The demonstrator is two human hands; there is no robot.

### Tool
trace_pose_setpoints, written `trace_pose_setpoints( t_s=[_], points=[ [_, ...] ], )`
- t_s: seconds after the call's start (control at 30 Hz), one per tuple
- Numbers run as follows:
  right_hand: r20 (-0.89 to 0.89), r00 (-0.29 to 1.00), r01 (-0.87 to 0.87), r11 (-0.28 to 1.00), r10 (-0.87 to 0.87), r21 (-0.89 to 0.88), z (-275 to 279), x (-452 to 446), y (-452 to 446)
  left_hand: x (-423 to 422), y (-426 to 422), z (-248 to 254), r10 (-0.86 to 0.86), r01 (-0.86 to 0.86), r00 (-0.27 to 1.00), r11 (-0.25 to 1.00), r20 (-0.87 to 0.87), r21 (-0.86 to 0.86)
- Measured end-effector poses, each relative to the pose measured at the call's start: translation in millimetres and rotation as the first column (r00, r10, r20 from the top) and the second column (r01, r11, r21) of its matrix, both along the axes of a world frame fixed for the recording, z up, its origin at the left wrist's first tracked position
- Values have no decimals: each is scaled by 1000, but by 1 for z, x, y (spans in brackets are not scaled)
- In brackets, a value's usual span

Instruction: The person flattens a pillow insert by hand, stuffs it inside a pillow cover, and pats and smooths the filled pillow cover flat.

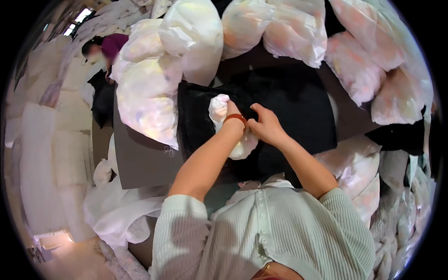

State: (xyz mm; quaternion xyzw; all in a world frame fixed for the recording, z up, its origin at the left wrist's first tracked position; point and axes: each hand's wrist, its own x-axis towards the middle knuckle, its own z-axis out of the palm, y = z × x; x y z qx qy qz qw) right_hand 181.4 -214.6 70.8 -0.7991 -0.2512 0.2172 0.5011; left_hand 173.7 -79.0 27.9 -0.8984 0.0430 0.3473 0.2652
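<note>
A soft white bundle [218, 108] with pale pastel patches lies on a black cloth [298, 107]. My left hand [232, 110], with a reddish-brown bracelet at its wrist, is closed against the bundle's upper part. Its fingers are mostly hidden behind the hand and wrist. The lower end of the bundle shows beneath my left forearm. Just to the right, my right hand [268, 125] is over the cloth, close to the bundle. Its thumb and bent forefinger are apart, and I see nothing between them.
The cloth covers part of a dark grey table [144, 161]. Several stuffed whitish bags [149, 100] ring its far side and left. More bags [357, 163] are piled at the right. A co-worker [114, 46] in purple bends beside a black bag [102, 100] at far left.
</note>
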Motion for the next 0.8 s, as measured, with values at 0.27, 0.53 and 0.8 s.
trace_pose_setpoints(
  t_s=[0.27, 0.53, 0.8],
  points=[
    [335, 941, 149, 942, -41, -302, -39, -5, -30, 9, 2, 12, 248, -106, 909, 915, 336, -389],
    [185, 970, 154, 988, -155, 18, -25, -30, -39, 8, 0, 43, 350, -248, 893, 907, 284, -339],
    [606, 782, 112, 989, -145, 93, 28, 9, -25, -93, 71, 79, 438, -321, 698, -516, -566, -794]
  ],
)
